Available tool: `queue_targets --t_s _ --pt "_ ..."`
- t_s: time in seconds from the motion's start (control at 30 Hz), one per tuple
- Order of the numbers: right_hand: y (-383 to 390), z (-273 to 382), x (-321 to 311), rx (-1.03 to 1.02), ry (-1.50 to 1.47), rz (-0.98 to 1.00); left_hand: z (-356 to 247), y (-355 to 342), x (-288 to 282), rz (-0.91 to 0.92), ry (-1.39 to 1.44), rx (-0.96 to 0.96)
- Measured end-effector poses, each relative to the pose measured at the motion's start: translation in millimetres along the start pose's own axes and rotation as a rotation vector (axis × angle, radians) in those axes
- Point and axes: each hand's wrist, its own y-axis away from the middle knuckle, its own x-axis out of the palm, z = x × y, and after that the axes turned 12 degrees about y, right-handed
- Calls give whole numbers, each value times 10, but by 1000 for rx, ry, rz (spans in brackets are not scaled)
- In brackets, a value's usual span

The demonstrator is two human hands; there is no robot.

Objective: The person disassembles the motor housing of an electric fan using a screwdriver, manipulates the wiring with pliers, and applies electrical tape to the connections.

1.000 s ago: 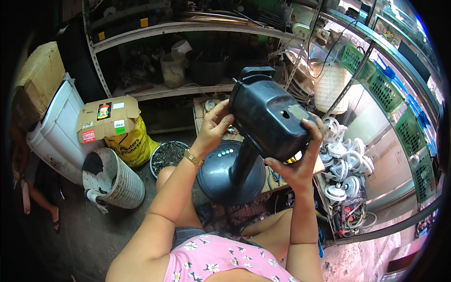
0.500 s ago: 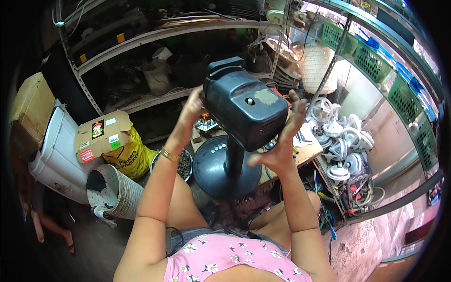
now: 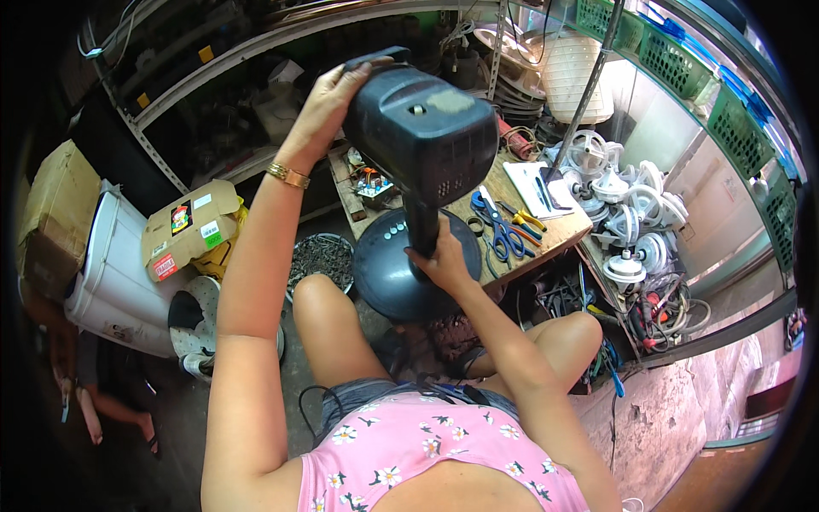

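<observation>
A black electric fan without blades or grille stands before me, its motor housing (image 3: 426, 128) on a short neck (image 3: 421, 220) above a round base (image 3: 375, 277). Several pale buttons show on the base. My left hand (image 3: 339, 96) lies against the far left end of the housing, fingers over its top edge; its palm side is hidden. Lower down, my right hand (image 3: 446, 260) is wrapped round the neck, just above the base.
On the wooden bench (image 3: 559, 226) lie blue-handled scissors (image 3: 505, 239), yellow-handled pliers (image 3: 531, 224) and small electronic parts (image 3: 373, 183). White plastic fan parts (image 3: 627, 213) are heaped at right. A basin of small dark pieces (image 3: 320, 260) and a cardboard box (image 3: 189, 224) are at left.
My right hand has dropped from beside the housing to grip the neck. The left hand has moved up onto the housing's far end. In view, the housing sits higher and further left.
</observation>
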Motion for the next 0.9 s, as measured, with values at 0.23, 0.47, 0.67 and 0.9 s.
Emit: queue_targets --t_s 0.23,0.47,0.67,0.9 --pt "-205 585 -1490 -115 165 380 -417 413 -145 -214 422 -38" --pt "-20 805 -2099 -192 388 899 413 1788 -195 -433 869 -143" --pt "274 474 -1681 -182 431 1088 1197 2396 -267 -598 1017 -275" --pt "575 144 -1249 -76 300 1132 1374 2598 -640 -624 460 -655"
